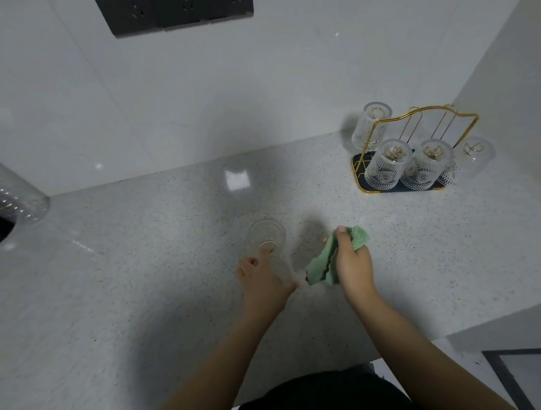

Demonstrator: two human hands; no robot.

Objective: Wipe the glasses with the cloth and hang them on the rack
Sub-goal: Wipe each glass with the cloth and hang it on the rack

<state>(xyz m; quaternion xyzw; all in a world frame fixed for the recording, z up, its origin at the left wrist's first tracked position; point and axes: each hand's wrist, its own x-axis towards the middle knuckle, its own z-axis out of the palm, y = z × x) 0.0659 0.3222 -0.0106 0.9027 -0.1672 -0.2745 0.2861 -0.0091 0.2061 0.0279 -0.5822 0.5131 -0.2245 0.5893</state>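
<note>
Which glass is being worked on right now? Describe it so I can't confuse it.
Start at the gold rack in the counter's far right corner, then come toward the hands. The glass stands alone on the counter at the left hand, upright, unlike the upturned ones on the rack.

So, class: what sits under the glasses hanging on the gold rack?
Under the upside-down glasses on the gold rack lies a dark tray with a gold rim, resting on the speckled counter. The glasses cover most of the tray's surface, so its middle cannot be seen clearly.
</note>
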